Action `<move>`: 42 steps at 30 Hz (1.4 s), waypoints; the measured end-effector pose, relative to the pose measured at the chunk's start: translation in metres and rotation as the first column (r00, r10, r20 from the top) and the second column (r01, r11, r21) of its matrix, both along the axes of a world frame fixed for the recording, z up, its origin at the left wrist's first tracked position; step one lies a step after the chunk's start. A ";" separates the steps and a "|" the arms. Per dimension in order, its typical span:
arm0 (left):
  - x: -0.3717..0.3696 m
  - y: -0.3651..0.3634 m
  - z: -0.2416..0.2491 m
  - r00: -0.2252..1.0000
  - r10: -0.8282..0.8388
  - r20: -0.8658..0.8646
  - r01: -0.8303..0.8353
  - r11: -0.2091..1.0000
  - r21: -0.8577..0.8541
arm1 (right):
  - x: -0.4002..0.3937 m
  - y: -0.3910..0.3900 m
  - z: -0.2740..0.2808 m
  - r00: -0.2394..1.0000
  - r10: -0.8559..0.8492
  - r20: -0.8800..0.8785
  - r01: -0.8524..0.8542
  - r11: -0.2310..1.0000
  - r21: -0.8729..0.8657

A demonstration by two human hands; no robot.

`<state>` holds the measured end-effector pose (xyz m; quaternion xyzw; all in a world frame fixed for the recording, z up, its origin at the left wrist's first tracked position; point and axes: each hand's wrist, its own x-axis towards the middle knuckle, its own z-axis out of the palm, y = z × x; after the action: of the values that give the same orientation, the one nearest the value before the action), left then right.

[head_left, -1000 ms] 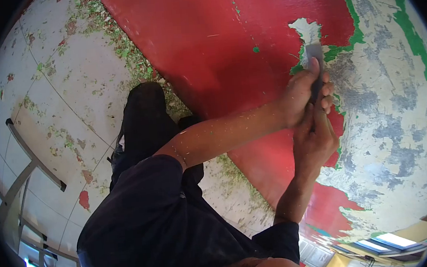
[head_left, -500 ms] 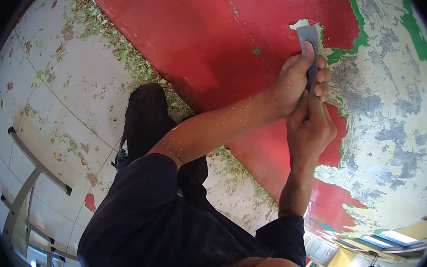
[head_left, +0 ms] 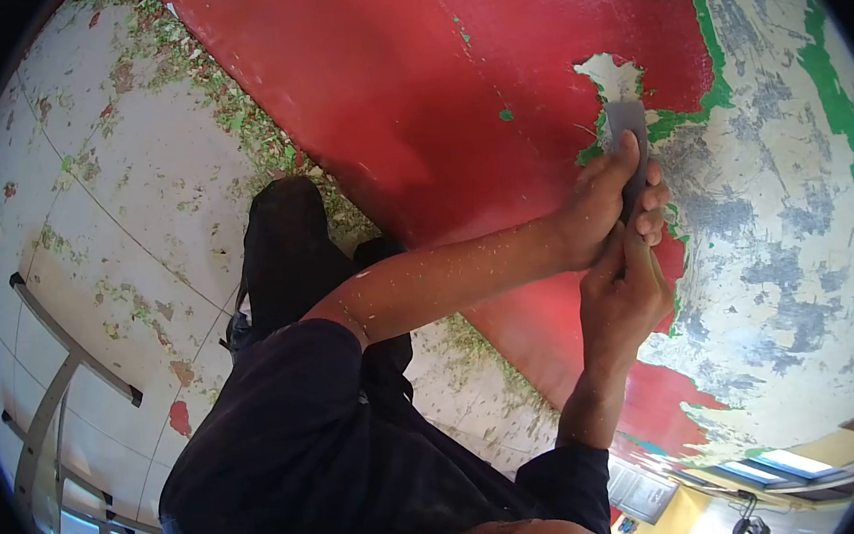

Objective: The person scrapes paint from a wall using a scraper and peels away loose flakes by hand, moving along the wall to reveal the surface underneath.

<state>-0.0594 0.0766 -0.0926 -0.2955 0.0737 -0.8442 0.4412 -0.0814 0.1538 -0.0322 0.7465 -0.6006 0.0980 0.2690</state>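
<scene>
Both of my hands are closed round a grey flat-bladed scraper (head_left: 626, 119), whose blade lies against the red painted surface (head_left: 414, 97). My left hand (head_left: 602, 198) grips along the blade with the thumb pressed on its face and the fingers curled round the far side. Just below it, my right hand (head_left: 622, 297) is wrapped round the lower end, so the handle is mostly hidden. Above the blade tip is a bare pale patch (head_left: 616, 79) with ragged edges. To the right, paint is stripped to a whitish-grey surface (head_left: 754, 211) with green paint remnants (head_left: 707, 64).
Paint flakes (head_left: 260, 119) litter the pale tiled floor (head_left: 95, 253) along the red surface's base. My dark shoe (head_left: 287, 213) stands close to that edge. A metal-legged frame (head_left: 73, 355) is at the left. Dark cables (head_left: 748, 518) show at the lower right.
Both hands and the scraper have moved down toward me. The bare pale patch above the blade now shows larger, with a curled bit of paint beside it.
</scene>
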 end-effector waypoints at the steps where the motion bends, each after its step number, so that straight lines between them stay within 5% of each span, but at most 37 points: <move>1: 0.002 -0.003 0.000 1.000 0.007 0.000 -0.007 1.000 0.017 | 0.000 0.001 0.000 1.000 -0.013 -0.024 0.013 1.000 -0.011; 13: -0.003 0.006 -0.004 0.997 -0.006 0.078 0.001 0.998 0.058 | -0.003 0.000 0.000 1.000 -0.007 0.030 0.005 0.997 0.076; 16: -0.002 0.007 -0.005 0.997 0.002 0.076 -0.002 1.000 -0.008 | -0.011 0.006 -0.008 0.995 0.085 0.056 -0.081 0.995 -0.064; 20: 0.007 -0.009 0.000 0.999 0.031 0.044 -0.031 0.999 0.017 | -0.003 -0.010 0.001 1.000 -0.016 -0.020 0.017 0.999 0.043; 29: 0.006 -0.011 0.007 0.999 0.045 -0.013 -0.044 0.997 0.062 | -0.001 -0.016 0.018 0.995 0.073 -0.072 -0.066 0.993 0.097; 32: 0.012 -0.015 -0.003 0.998 0.060 -0.032 -0.057 0.993 0.108 | 0.006 -0.017 0.012 1.000 -0.002 0.023 -0.002 0.985 0.174; 38: 0.041 -0.026 0.002 0.963 0.066 0.261 -0.084 0.995 0.059 | 0.019 -0.030 -0.008 0.991 0.100 0.087 -0.100 0.995 0.000; 42: 0.061 -0.017 -0.014 0.857 0.021 0.515 -0.055 0.997 0.051 | 0.025 -0.025 -0.033 0.896 0.046 0.441 -0.086 0.994 0.071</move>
<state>0.0018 0.0601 -0.1061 -0.0466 -0.0258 -0.8809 0.4704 -0.0565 0.1286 -0.0650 0.7364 -0.6239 0.2456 0.0900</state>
